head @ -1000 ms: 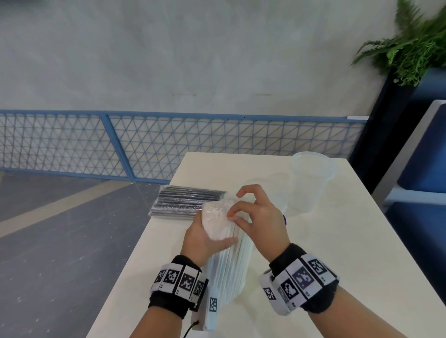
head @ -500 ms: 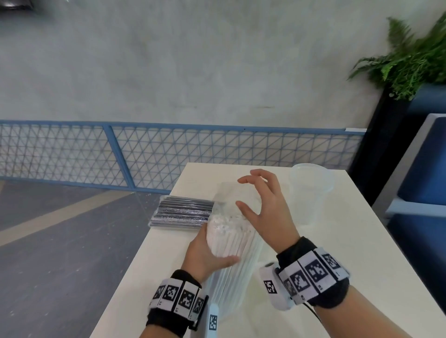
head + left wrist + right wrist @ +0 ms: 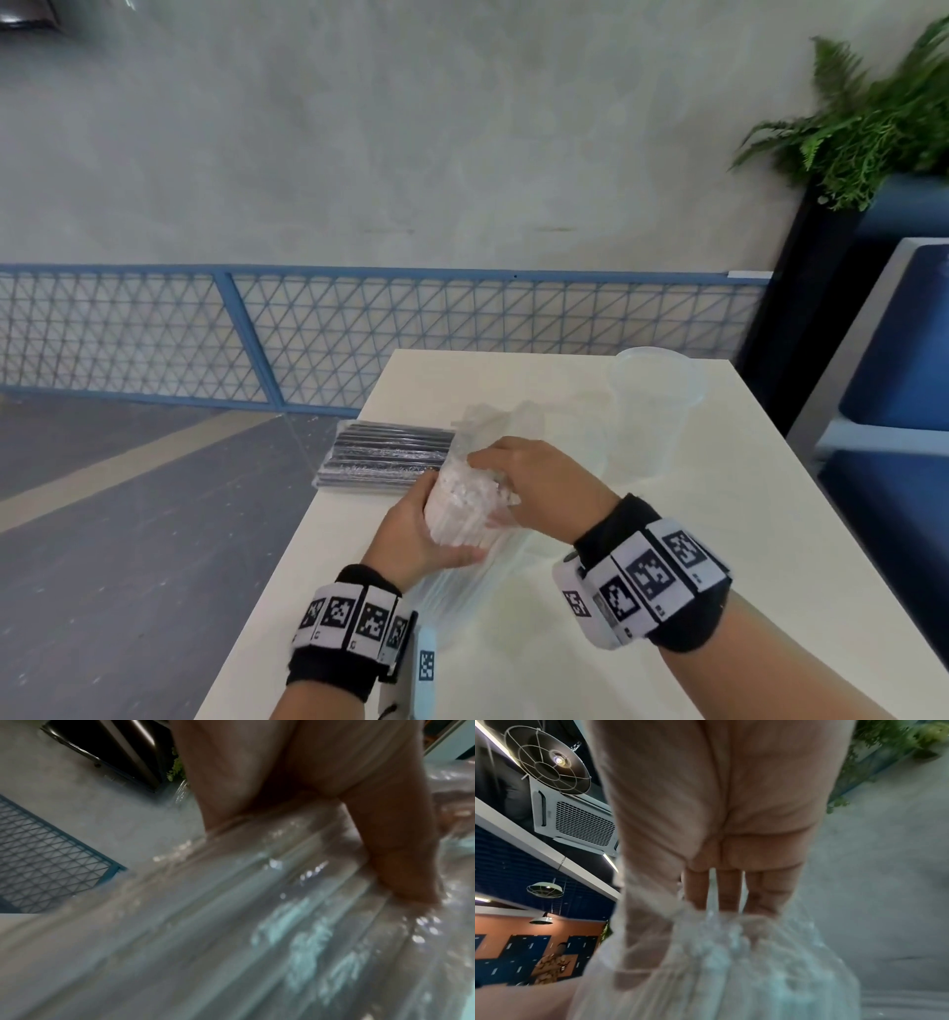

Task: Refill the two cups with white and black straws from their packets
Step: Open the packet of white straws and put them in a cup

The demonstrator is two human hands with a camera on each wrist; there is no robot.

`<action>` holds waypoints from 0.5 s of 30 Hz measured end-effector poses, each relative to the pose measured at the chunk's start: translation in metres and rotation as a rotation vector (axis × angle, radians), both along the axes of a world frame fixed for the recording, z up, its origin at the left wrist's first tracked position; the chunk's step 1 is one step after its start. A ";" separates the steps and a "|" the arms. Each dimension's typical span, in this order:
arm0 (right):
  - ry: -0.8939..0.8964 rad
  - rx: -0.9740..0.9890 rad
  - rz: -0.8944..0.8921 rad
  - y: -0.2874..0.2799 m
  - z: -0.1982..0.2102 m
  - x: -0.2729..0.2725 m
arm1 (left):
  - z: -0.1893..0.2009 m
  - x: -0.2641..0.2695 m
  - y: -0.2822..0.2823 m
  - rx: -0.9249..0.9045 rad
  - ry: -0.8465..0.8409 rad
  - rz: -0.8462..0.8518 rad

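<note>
A clear packet of white straws (image 3: 462,529) stands tilted on the white table (image 3: 744,539). My left hand (image 3: 436,524) grips it from the left side, its thumb (image 3: 401,862) pressed on the film (image 3: 257,923). My right hand (image 3: 500,493) is at the packet's open top, fingers (image 3: 726,888) curled over the straw ends (image 3: 744,973), thumb seen through the plastic. A packet of black straws (image 3: 385,457) lies flat to the left. Two clear cups stand upright behind: one (image 3: 652,406) at the right, one (image 3: 577,426) faint just beyond my right hand.
The table's left edge (image 3: 308,539) drops to a grey floor. A blue mesh railing (image 3: 359,329) runs behind the table. A blue seat (image 3: 893,411) and a dark planter with a fern (image 3: 862,128) stand to the right.
My right hand, lifted and spread above the packet half a second ago, has come down onto the straw ends. The left hand keeps its grip on the packet.
</note>
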State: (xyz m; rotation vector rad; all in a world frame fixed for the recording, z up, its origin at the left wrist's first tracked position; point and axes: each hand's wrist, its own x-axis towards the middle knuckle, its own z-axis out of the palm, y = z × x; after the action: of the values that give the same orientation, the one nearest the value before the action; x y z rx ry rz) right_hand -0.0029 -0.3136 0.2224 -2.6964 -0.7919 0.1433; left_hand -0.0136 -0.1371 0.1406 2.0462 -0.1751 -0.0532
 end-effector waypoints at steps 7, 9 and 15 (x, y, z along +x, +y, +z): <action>0.008 -0.018 0.041 0.023 -0.005 0.010 | -0.006 0.002 0.007 -0.116 0.134 -0.085; 0.017 -0.068 0.063 0.027 -0.005 0.011 | -0.012 0.003 0.010 -0.143 0.142 -0.072; -0.066 -0.142 0.051 0.039 -0.013 0.014 | -0.016 0.002 0.014 -0.219 0.146 -0.068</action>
State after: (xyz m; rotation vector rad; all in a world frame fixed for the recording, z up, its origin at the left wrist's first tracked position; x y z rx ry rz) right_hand 0.0108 -0.2743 0.2096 -2.8285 -0.9024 0.1272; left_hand -0.0115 -0.1233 0.1245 1.8098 -0.1520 -0.2164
